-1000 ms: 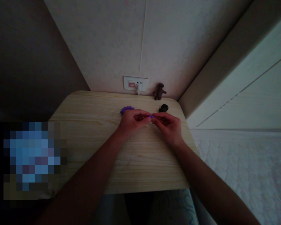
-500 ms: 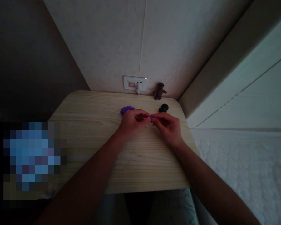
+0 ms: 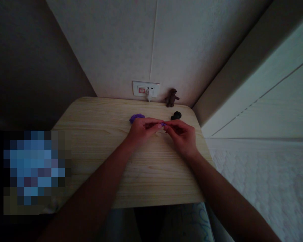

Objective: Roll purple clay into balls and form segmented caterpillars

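Between my fingertips is a small purple piece of what looks like modelling clay (image 3: 163,124). My left hand (image 3: 143,130) pinches its left side with thumb and forefinger. From the right, my right hand (image 3: 183,135) pinches the same piece, and the two hands' fingertips nearly meet. Behind my left hand lies a larger, lumpy purple clay mass (image 3: 136,117), partly covered by that hand. A rounded black lump (image 3: 176,115) sits just beyond my right hand. Farther back, a small brown bear-like figure (image 3: 172,98) stands upright near the wall.
The pale wooden tabletop (image 3: 96,134) has rounded back corners and meets the wall. A wall socket (image 3: 145,89) with a white plug in it is just above the back edge. Right of the table are a light cabinet panel (image 3: 262,104) and a quilted white surface (image 3: 262,181).
My fingertips have shifted slightly around the small purple piece, and a little more of it shows. The larger clay mass, black lump and brown figure have stayed in place.
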A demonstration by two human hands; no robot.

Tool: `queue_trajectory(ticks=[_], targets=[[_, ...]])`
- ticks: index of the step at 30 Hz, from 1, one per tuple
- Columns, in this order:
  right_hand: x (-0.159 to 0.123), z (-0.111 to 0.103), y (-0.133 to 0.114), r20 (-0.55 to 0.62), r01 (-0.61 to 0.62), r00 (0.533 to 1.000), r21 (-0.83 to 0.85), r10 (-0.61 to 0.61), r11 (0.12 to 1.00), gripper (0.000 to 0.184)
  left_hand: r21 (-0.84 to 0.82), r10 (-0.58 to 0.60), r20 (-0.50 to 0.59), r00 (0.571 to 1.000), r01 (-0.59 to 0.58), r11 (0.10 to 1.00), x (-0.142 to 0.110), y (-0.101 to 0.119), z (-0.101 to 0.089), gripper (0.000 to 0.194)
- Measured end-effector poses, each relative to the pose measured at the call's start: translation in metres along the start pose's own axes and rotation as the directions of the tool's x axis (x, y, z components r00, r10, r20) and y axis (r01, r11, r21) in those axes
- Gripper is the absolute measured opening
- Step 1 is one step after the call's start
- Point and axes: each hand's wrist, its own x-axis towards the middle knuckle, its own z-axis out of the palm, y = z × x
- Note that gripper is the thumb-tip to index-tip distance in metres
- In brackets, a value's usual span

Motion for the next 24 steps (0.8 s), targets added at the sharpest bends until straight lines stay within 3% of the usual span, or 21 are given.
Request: queue_trajectory(ticks=[7, 24], targets=[[0.0002, 0.0002, 0.0007, -0.002, -0.012, 1.000, 0.001, 0.012, 1.000, 0.021, -0.008, -0.014, -0.063, 0.998, 0.013, 1.000, 0.0015, -0.0005, 0.0002, 0.031], [-0.0004, 0.0001, 0.0003, 0.012, -0.012, 1.000, 0.003, 0.012, 1.000, 0.021, -0.021, -0.018, -0.075, 0.997, 0.017, 1.000, 0.0017, -0.0007, 0.0011, 0.033]])
